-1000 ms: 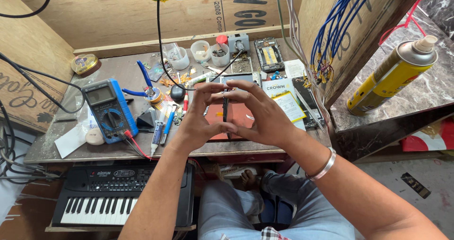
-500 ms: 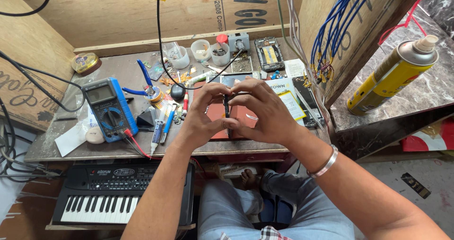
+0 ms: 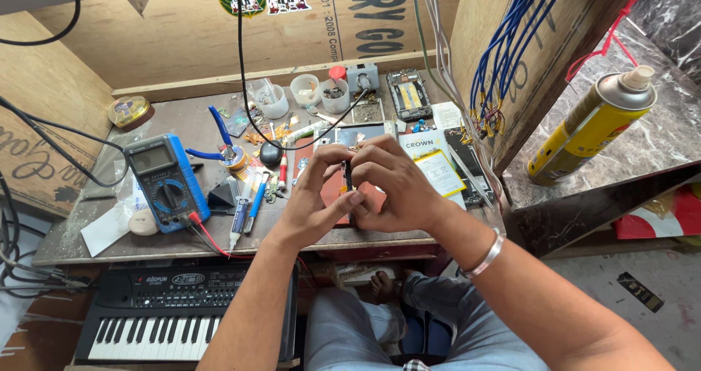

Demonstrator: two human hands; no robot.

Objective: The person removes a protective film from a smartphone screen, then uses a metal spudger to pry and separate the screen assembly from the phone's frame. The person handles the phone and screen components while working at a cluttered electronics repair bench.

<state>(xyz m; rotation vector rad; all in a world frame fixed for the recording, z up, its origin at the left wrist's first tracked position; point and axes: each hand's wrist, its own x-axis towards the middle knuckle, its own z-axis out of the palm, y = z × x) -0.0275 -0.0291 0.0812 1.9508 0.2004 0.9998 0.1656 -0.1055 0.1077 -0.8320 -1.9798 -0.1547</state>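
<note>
Item held: a small dark narrow part [image 3: 347, 175], pinched upright between the fingertips of both your hands, above the reddish-brown mat [image 3: 330, 193] near the front edge of the workbench [image 3: 87, 232]. Your left hand [image 3: 315, 199] closes on it from the left, your right hand [image 3: 398, 188] from the right, fingers curled tight together. Most of the part is hidden behind your fingers; only a thin dark strip shows, and what kind of part it is cannot be told.

Also hidden: much of the mat, covered by both hands. Whatever lies on it under your palms cannot be seen.

Left of the mat: blue-handled tools [image 3: 257, 199] just beside it, then a blue multimeter [image 3: 166, 181] with a red lead trailing off the bench's front edge.

Behind the mat: small white cups [image 3: 305, 90], an opened phone [image 3: 409, 93], scattered small parts too small to tell apart.

Right of the mat: a yellow-edged card [image 3: 440, 172] just beside your right hand, then a wooden panel with hanging blue wires [image 3: 504, 71]. A yellow spray can [image 3: 591, 123] stands well apart on a stone ledge.

Below the mat, under the bench front: a black keyboard [image 3: 168, 316], cut off at the bottom.

Open room: bare bench only at the far left corner.
</note>
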